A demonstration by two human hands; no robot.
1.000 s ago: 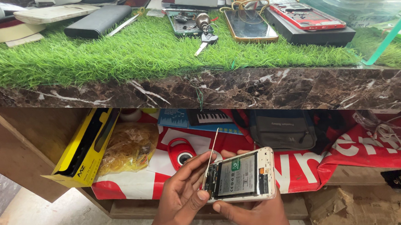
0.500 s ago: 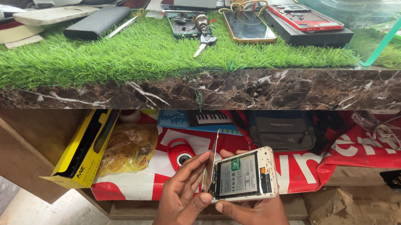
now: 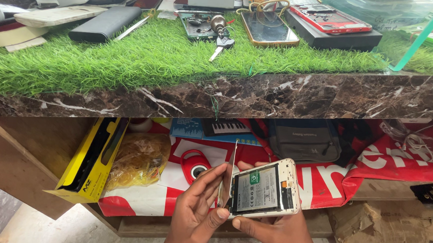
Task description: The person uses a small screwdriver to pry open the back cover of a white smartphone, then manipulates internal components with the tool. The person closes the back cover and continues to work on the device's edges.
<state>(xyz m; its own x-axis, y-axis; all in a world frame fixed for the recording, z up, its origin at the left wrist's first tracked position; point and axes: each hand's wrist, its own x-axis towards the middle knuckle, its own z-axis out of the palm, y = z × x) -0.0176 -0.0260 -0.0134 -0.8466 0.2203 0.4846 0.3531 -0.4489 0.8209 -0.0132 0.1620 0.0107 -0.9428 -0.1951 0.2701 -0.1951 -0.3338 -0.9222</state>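
Note:
Low in the view, my right hand point(image 3: 282, 235) holds an opened white phone point(image 3: 265, 189) with its battery and inner parts facing up. My left hand point(image 3: 198, 213) grips the phone's thin back panel point(image 3: 230, 175), which stands nearly upright along the phone's left edge, lifted away from the body. Both hands are below the counter's marble front edge point(image 3: 278, 95), in front of an open shelf.
The counter is covered in green artificial turf point(image 3: 145, 57) with several phones point(image 3: 268, 28), keys point(image 3: 221, 34), a black power bank point(image 3: 105, 23) and boxes. The shelf below holds a yellow box point(image 3: 91, 161), a bag of rubber bands point(image 3: 139, 159), a black pouch point(image 3: 303, 139) and red printed sheeting point(image 3: 399, 157).
The back panel has swung further up and away from the phone body, from a slight tilt to almost upright. Both hands have stayed in about the same place.

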